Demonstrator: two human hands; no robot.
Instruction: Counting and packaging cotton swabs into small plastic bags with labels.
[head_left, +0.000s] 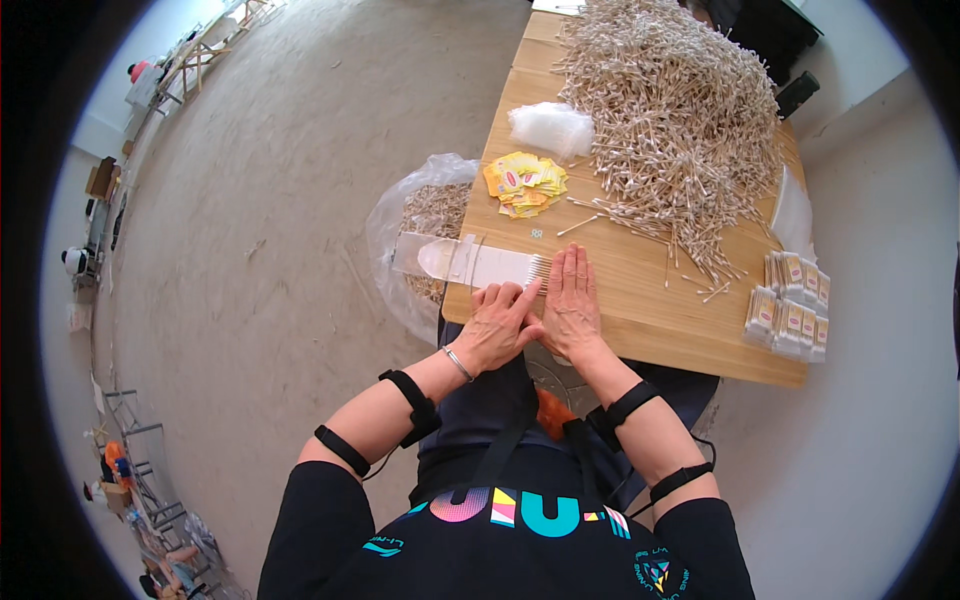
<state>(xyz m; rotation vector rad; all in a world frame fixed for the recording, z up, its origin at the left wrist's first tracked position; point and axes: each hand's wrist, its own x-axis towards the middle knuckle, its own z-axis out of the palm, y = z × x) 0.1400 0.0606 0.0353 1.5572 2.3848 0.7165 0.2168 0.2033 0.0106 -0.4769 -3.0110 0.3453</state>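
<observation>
A row of cotton swabs point(539, 272) lies side by side at the right end of a white board point(497, 266) on the table's near left corner. My right hand point(573, 305) rests flat on the wood along the swabs' right side, fingers straight and together, holding nothing. Beside it, my left hand point(500, 322) lies over the board's near edge. Its index finger reaches to the near swabs, while the other fingers bend loosely and its thumb meets the right hand. Clear plastic film point(436, 258) sits at the board's left end, under a thin band.
A big heap of loose cotton swabs point(680, 110) covers the wooden table's point(650, 320) far side. Yellow printed cards point(525, 183) and folded clear bags point(552, 128) lie at left. Filled swab packs point(790, 305) stand at right. Below the left edge is a swab-filled plastic bag point(385, 215).
</observation>
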